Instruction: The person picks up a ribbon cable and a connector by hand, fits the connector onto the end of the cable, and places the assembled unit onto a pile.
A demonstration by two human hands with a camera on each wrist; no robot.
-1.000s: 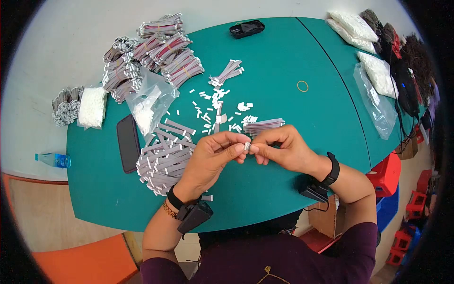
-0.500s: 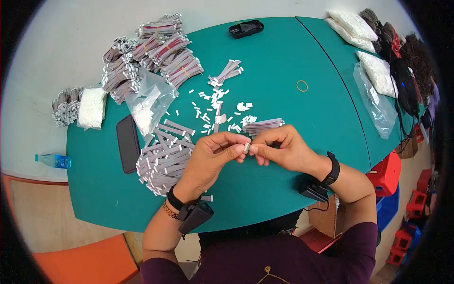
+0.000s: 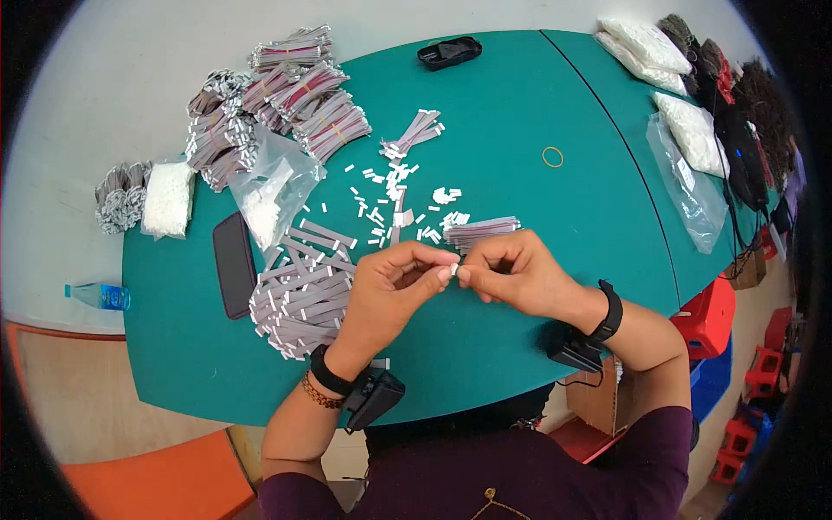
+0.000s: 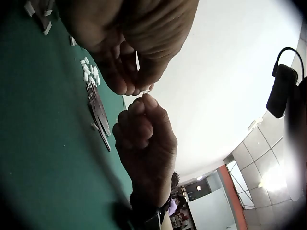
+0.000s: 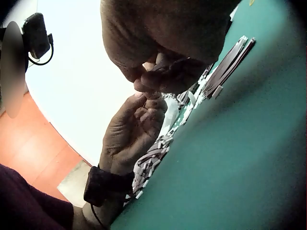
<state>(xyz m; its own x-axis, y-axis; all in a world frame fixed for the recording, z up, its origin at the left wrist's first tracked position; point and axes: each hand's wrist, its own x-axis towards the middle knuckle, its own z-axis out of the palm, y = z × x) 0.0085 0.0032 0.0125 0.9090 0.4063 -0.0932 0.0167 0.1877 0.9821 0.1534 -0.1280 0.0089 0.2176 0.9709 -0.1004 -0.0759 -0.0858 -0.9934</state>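
Both hands meet above the near part of the green table (image 3: 485,381). My left hand (image 3: 388,288) pinches a small white connector (image 3: 454,269) between thumb and forefinger. From the other side, the thumb and forefinger of my right hand (image 3: 527,276) pinch at the same piece. The fingertips cover most of it. Just beyond the right hand lies a neat stack of grey ribbon cables (image 3: 481,230) with white ends. A loose heap of similar short cables (image 3: 299,299) spreads beside the left forearm.
Loose white connectors (image 3: 397,184) lie scattered beyond the hands. Bundled cables (image 3: 334,130) are piled at the back left, near an opened plastic bag (image 3: 290,169) and a phone (image 3: 234,264). A rubber band (image 3: 553,157) and a black case (image 3: 450,54) lie farther off.
The left wrist has turned slightly and its fingers have shifted on the connector, which shows less now. The right hand stays nearly in place.
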